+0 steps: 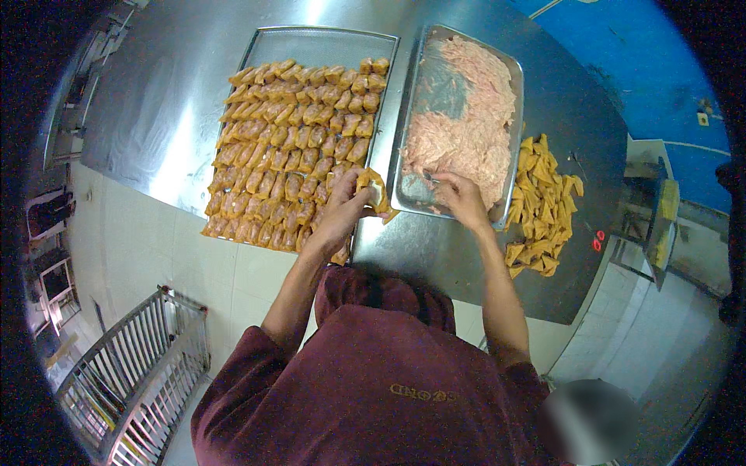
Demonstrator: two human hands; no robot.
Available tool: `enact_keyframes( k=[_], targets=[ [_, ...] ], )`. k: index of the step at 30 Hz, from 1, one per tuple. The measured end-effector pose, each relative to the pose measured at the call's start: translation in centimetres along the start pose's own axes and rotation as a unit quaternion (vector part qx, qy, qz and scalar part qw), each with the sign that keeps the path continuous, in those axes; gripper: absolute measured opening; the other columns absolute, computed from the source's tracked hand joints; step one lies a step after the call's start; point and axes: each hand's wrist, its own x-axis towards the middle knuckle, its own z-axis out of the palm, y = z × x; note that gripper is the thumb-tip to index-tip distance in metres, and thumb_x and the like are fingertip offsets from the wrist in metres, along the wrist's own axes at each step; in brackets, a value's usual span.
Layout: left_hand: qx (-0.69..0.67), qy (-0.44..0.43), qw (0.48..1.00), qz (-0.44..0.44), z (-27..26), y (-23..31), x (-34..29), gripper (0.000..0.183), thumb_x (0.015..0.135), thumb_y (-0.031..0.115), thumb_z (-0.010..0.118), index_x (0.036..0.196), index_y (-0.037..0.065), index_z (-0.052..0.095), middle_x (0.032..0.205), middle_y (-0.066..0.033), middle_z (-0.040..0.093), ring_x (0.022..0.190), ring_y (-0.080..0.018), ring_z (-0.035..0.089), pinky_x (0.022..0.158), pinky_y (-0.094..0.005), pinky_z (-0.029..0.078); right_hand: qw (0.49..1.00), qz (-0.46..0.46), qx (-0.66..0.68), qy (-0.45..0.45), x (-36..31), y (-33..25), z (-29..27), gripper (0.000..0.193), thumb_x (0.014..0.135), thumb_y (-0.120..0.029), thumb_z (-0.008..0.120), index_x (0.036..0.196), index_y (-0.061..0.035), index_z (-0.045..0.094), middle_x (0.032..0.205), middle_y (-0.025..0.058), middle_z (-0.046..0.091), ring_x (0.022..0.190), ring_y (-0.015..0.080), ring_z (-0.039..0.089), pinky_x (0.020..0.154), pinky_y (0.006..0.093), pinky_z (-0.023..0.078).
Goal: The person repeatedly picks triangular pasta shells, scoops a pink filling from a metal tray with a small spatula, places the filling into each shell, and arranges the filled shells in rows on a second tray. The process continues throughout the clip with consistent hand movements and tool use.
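My left hand [343, 210] pinches an opened golden-brown fried tofu pocket [378, 191] between the two trays, its pale inside showing. Over the near edge of a deep steel tray [444, 89], my right hand [464, 200] has its fingers curled around something small and dark, mostly hidden by them. Pale pink minced meat [458, 140] covers much of that tray, with bare metal at its far left and near left corner. Left of it, filled tofu pieces [287, 155] lie in close rows on a mesh tray [318, 48]. Unfilled tofu pockets [542, 198] are heaped to the right.
The trays and the heap rest on a large stainless steel table [179, 116]. A slatted metal cart [140, 373] stands on the floor at the lower left. Shelving [660, 202] is beyond the table's right edge.
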Motion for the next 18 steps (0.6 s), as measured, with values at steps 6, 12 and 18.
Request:
enact_keyframes(
  k=[6,12,18],
  targets=[
    [0.012,0.030,0.999,0.006,-0.5,0.1,-0.4,0.031,0.104,0.008,0.055,0.134,0.003,0.053,0.119,-0.0106,0.063,0.102,-0.0230,0.071,0.084,-0.0418,0.068,0.985,-0.124,-0.089,0.084,0.5,0.8,4.2,0.028,0.110,-0.018,0.061,0.131,-0.0056,0.075,0.083,0.0018,0.066,0.073,0.0114,0.062,0.064,0.0276,0.052],
    [0.007,0.050,0.999,0.012,-2.0,-0.9,-0.2,0.029,0.104,0.007,0.054,0.132,-0.001,0.054,0.123,-0.0137,0.062,0.102,-0.0249,0.073,0.084,-0.0415,0.069,0.974,0.124,0.180,-0.051,-2.5,-2.4,2.5,0.027,0.112,-0.019,0.059,0.131,-0.0090,0.075,0.075,-0.0056,0.050,0.060,0.0039,0.042,0.053,0.0229,0.034],
    [0.010,0.027,1.000,0.005,-0.6,-0.8,0.0,0.037,0.108,0.012,0.057,0.140,-0.004,0.052,0.124,-0.0131,0.062,0.103,-0.0253,0.074,0.089,-0.0402,0.068,0.979,0.070,0.189,-0.039,-6.7,-11.1,0.3,0.029,0.110,-0.015,0.060,0.134,-0.0053,0.072,0.079,-0.0045,0.057,0.071,0.0095,0.055,0.062,0.0288,0.047]
  ],
)
